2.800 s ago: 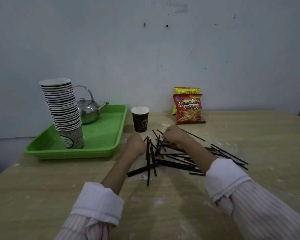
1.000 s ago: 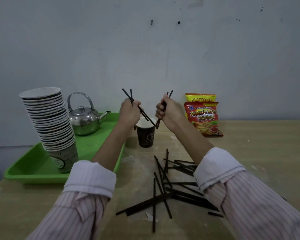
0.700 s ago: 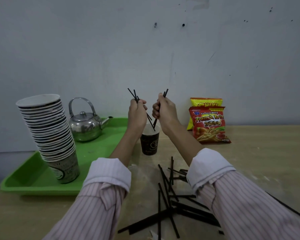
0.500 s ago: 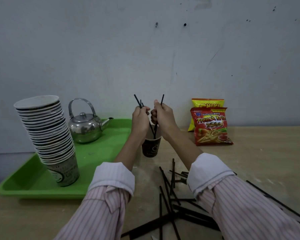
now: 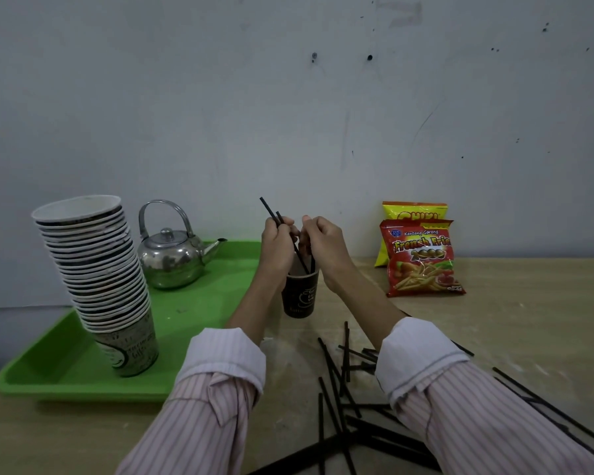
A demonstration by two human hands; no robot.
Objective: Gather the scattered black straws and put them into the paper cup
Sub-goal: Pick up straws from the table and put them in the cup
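Both sleeves (image 5: 199, 426) are pale pink pinstripe (white cuffs (image 5: 225, 351) folded back).

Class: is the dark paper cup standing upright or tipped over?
Upright. The cup stands on its base on the table, rim up, with straws reaching down into it.

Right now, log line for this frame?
phase: loading | left hand grips straws, tips in paper cup | right hand curled above cup, grip unclear | loose straws on table

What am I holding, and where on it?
Left hand grips two black straws below their tops; right hand pinches a straw near its top, over the paper cup.
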